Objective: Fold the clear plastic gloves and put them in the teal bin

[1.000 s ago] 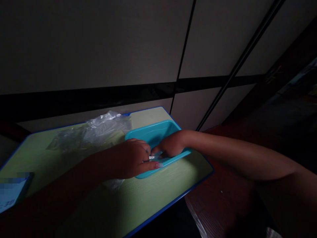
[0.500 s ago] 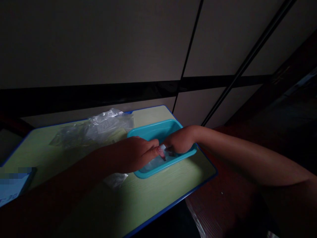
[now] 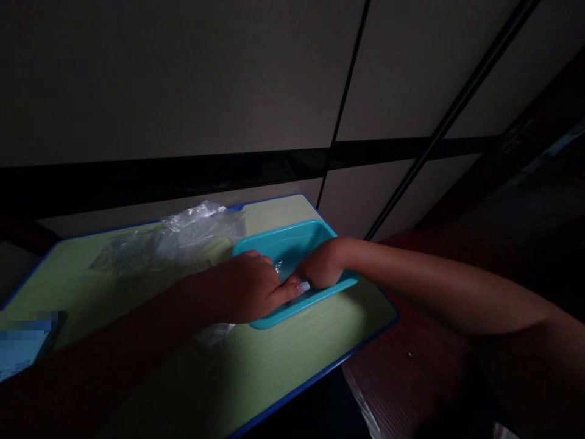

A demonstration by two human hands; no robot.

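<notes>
A turquoise plastic basin (image 3: 281, 241) stands on the small table, and both of my hands reach into it. My left hand (image 3: 258, 286) comes over its left side with the thumb stretched across and pressed near a small whitish piece (image 3: 304, 286). My right hand (image 3: 322, 265) is curled down inside the right half, knuckles up, close against the left thumb. Its fingertips are hidden, so what they grip cannot be made out. Something clear and shiny (image 3: 284, 267), water or plastic, lies in the basin between the hands.
Crumpled clear plastic bags (image 3: 192, 235) lie left of the basin on the pale green, blue-edged table (image 3: 292, 360). A phone-like device (image 3: 25, 344) lies at the left edge. Cabinet panels (image 3: 183, 79) rise behind the table. Dark reddish floor (image 3: 411, 378) shows at the right.
My right hand has shifted slightly left and lower toward the left thumb. My left hand has turned a little, and the whitish piece sits lower between them.
</notes>
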